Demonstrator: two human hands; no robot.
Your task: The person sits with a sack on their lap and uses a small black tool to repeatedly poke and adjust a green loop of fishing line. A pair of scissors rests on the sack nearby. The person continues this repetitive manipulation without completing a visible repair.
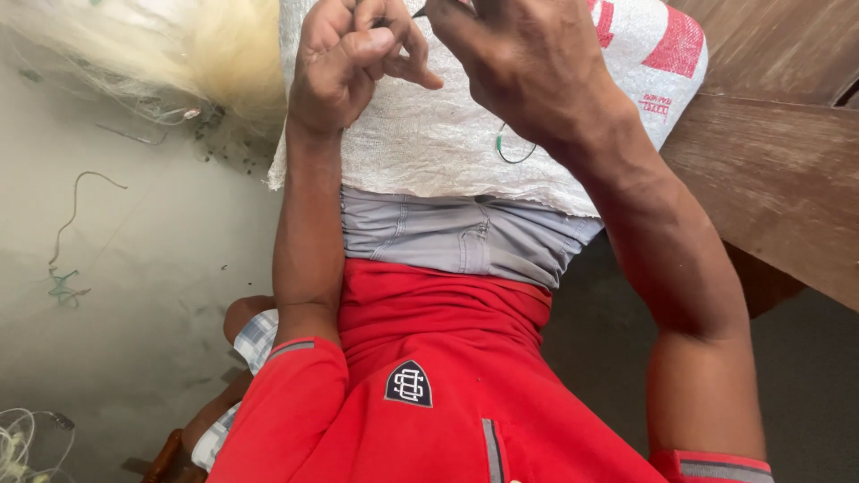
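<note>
I see the left hand [353,58] with a closed grip, pinching something too small to tell. The right hand [528,63] at 1 o'clock pinches a thin dark thread [419,12]. Both are above a white woven sack [429,134] on the lap. At 9 o'clock is grey concrete floor [134,268], and at 3 o'clock a brown wooden board [769,170].

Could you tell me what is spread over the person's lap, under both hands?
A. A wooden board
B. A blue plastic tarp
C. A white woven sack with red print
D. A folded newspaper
C: the white woven sack, with red patches near its upper right corner, lies over the grey shorts, and the left hand and right hand are raised above it.
</note>
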